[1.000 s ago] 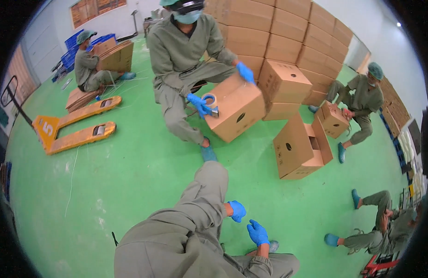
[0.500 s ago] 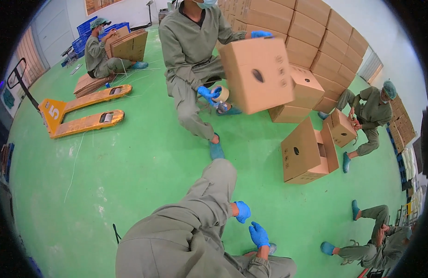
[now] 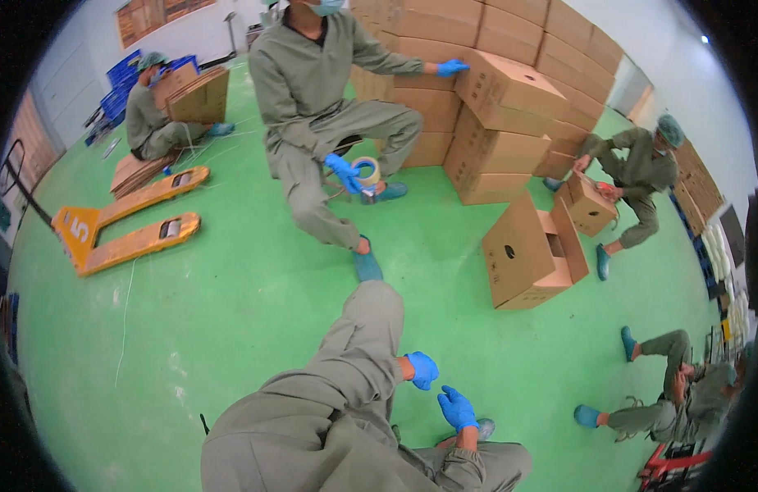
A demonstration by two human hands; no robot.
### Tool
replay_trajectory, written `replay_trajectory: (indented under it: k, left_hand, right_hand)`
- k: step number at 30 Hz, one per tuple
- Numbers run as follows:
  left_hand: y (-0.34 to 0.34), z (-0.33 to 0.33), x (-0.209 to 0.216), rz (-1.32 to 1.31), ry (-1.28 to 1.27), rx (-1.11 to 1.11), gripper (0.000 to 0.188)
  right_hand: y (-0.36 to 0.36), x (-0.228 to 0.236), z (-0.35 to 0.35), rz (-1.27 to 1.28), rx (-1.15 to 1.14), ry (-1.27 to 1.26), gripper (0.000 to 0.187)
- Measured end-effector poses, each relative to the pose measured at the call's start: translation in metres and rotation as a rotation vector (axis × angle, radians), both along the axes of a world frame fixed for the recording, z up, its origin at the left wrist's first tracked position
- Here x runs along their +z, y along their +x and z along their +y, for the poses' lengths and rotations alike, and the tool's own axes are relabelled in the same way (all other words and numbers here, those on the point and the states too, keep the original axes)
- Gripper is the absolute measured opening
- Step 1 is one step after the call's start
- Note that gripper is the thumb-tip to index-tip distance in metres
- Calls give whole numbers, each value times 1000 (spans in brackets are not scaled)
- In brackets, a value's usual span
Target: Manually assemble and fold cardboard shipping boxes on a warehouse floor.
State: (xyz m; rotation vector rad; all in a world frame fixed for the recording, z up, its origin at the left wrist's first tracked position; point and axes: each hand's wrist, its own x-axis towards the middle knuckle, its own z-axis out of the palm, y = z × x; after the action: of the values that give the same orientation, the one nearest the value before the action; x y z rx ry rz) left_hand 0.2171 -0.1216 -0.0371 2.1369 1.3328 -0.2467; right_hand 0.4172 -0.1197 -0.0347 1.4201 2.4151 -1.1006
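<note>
My left hand (image 3: 422, 371), in a blue glove, hangs past my raised left knee with its fingers curled in and nothing seen in them. Just below and to its right, my right hand (image 3: 457, 408), also in a blue glove, rests over my lower leg with its fingers stretched out and holding nothing. The two hands are apart. The nearest box is an open cardboard carton (image 3: 522, 266), upright on the floor ahead to the right with flaps raised. Across from me, a seated co-worker holds a tape dispenser (image 3: 366, 174) in one gloved hand and rests the other on a closed carton (image 3: 514, 86).
A yellow pallet jack (image 3: 133, 217) stands on the green floor (image 3: 256, 303) at the left. Stacked cartons (image 3: 432, 66) rise at the back. One person at far left handles flattened cardboard (image 3: 200, 94); another at right works on a carton (image 3: 588, 205). A further person sits at lower right.
The co-worker across from me has set the lifted carton onto the stack behind and keeps a hand on it. The view has shifted slightly. My hands hold almost the same pose.
</note>
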Motion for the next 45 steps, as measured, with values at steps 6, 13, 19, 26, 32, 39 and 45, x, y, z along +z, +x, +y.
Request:
replay_trajectory:
  k: [6,13,19,26,32,39,45]
  left_hand:
    - [-3,-2,-7,-2,13,-40,35]
    - [-3,-3,-20,-23,24,-31,30]
    - [-7,-2,-20,9,-22,-73,37]
    - [-10,-6,-16,-29,16,-74,35]
    - [-11,-5,-12,-13,-17,-133,40]
    - [-12,-7,-7,5,-30,-97,40]
    - [-12,-6,-6,-2,-51,-85,40]
  right_hand:
    - [-4,12,-4,17,-66,-60,46]
    - [-5,7,-5,6,-92,-79,50]
    - [-7,8,-4,19,-82,-76,51]
    - [-9,12,-5,-8,-58,-47,51]
    - [-8,11,-6,-19,-45,-40,51]
    - [-7,6,-7,9,-34,-19,49]
    - [-10,11,-5,37,-45,-61,49]
